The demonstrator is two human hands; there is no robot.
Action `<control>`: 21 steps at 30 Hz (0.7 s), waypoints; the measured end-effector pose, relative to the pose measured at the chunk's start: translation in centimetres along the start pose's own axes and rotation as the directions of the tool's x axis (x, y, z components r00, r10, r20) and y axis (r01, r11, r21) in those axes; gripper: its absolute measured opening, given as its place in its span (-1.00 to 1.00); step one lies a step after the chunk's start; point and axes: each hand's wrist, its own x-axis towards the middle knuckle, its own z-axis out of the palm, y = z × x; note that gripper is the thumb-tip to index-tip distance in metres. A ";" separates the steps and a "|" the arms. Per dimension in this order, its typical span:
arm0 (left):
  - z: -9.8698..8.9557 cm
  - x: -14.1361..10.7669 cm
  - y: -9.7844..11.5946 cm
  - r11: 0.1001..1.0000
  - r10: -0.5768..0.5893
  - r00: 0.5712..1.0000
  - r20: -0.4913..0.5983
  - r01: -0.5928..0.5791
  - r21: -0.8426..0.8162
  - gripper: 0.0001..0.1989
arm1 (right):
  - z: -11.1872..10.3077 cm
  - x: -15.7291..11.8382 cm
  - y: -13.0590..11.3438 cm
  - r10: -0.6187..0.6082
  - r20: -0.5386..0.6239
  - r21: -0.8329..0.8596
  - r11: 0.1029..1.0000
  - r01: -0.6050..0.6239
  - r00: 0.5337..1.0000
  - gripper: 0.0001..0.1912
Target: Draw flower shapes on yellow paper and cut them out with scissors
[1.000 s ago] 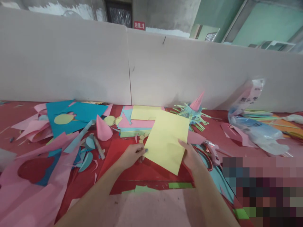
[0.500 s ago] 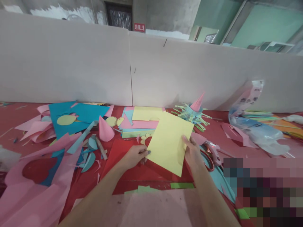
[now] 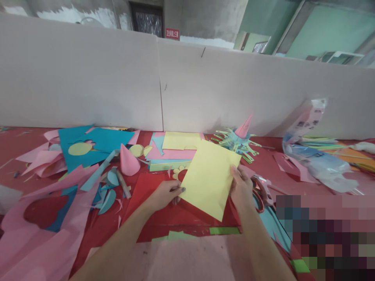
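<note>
A plain sheet of yellow paper (image 3: pixel 209 179) is held tilted above the red table. My left hand (image 3: pixel 166 194) pinches its left edge between thumb and fingers. On the opposite edge, my right hand (image 3: pixel 241 187) grips the sheet, with the thumb on the front face. Below the sheet lies red paper (image 3: pixel 146 195). A yellow scalloped paper piece (image 3: pixel 177 171) peeks out beside the sheet, mostly covered by it. Near my right hand lie a pink glue gun (image 3: pixel 265 189) and red-handled scissors (image 3: pixel 258 201), partly hidden by that hand.
A pink paper cone (image 3: pixel 129 160) stands to the left among blue and pink scraps (image 3: pixel 108 201). Behind the sheet are stacked coloured papers (image 3: pixel 181 140) and a spiky paper piece with a pink cone (image 3: pixel 242 128). A plastic bag (image 3: pixel 325 162) lies right. A white partition (image 3: pixel 88 78) borders the back.
My right hand has shifted slightly right along with the yellow sheet, which has turned a little. Both hands keep their hold. The whole view has moved slightly.
</note>
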 end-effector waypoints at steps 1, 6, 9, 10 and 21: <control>0.0 0.0 0.0 1.000 0.002 1.000 0.005 -0.002 -0.001 -0.69 | 0.1 -0.1 -0.2 0.043 0.036 -0.002 0.999 -0.043 0.998 -0.60; -0.2 -0.1 -0.1 1.000 -0.002 0.999 0.045 0.001 0.030 -0.68 | 0.3 -0.6 -0.5 0.302 0.225 -0.061 0.953 -0.296 0.926 -0.55; -0.3 -0.1 0.0 0.999 -0.015 0.997 0.082 0.012 0.031 -0.69 | -0.2 -0.2 -0.1 0.310 0.197 -0.058 0.951 -0.304 0.930 -0.51; -0.3 -0.1 0.0 0.999 -0.020 0.996 0.091 0.018 0.026 -0.69 | -0.4 0.0 -0.1 0.287 0.173 -0.048 0.958 -0.283 0.942 -0.50; -0.1 -0.3 0.4 0.999 -0.030 0.995 0.098 0.028 0.024 -0.71 | -1.6 1.6 -0.2 0.045 -0.045 0.072 0.997 -0.041 0.998 -0.69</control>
